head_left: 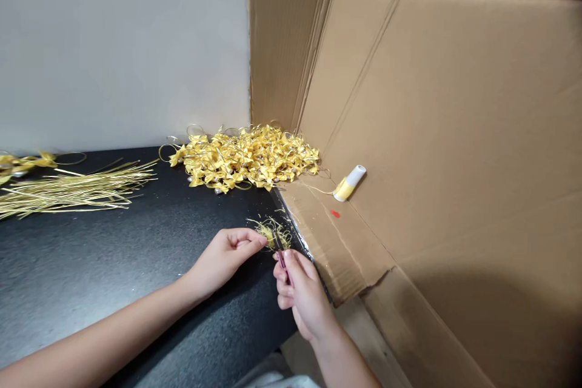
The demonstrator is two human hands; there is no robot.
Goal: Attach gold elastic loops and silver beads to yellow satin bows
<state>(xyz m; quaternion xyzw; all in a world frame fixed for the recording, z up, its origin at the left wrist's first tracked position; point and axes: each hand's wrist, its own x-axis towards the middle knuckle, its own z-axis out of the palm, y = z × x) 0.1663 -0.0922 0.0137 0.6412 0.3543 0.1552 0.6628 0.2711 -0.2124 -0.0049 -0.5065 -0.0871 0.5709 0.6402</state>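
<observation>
One inward-angled left hand (230, 254) is pinching — what, I can't tell — and the right hand (300, 288) is clenching scissors (282, 260), lengthwise forward-left.

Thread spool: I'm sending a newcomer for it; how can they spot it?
Find the cardboard at right. Low on it, right of the yellow bow pile, is the thread spool. It alone is a white tube, yellow at one end.

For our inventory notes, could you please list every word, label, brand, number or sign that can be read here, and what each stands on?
None can be read on the cardboard, spool, table or scissors. The red spot forms no legible word or sign.
</observation>
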